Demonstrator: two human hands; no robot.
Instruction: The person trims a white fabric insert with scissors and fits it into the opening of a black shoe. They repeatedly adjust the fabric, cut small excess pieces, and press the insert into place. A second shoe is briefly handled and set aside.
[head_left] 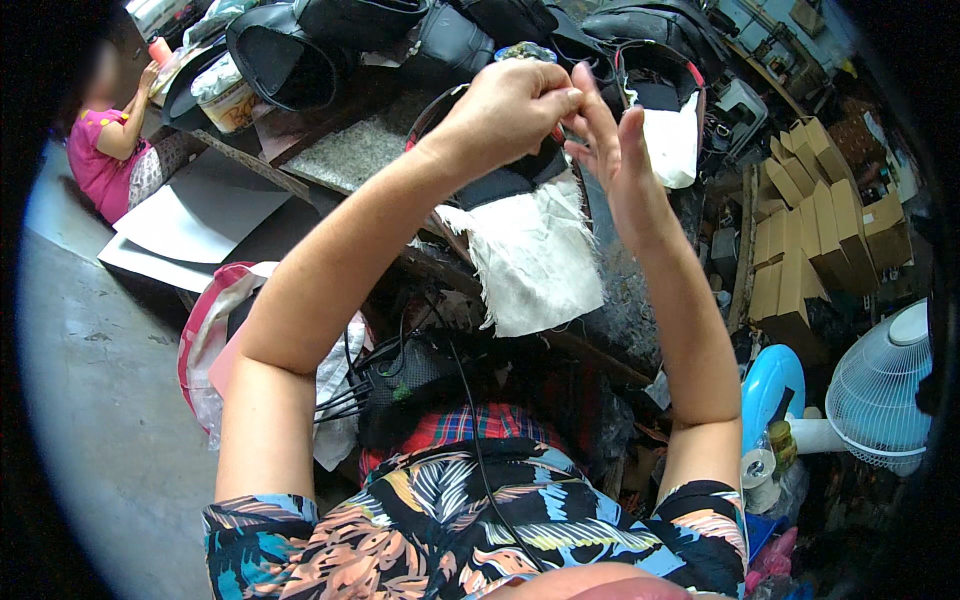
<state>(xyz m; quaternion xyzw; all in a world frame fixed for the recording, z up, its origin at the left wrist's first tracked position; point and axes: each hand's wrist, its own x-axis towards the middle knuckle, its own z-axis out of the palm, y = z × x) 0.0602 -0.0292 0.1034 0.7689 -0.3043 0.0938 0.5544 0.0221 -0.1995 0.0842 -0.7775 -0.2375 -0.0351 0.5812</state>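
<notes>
My left hand (pixel 512 112) and my right hand (pixel 620 160) are raised close together over the work table. The fingers of my left hand are curled in tightly by the right fingertips; whatever they pinch, if anything, is hidden. My right hand has its fingers stretched out and its thumb raised, with nothing visible in the palm. Beneath both hands lies a black piece with a red edge, partly covered by them. From it a white cloth with frayed edges (pixel 535 265) hangs toward me. A second white cloth (pixel 672 145) lies right of my right hand, on another red-edged black piece.
Black bag-like items (pixel 283 60) crowd the table's back, beside a white tub (pixel 225 95). White sheets (pixel 200 210) extend left, near a seated person in pink (pixel 105 160). At right are cardboard boxes (pixel 805 230), a fan (pixel 885 385) and a thread spool (pixel 760 475).
</notes>
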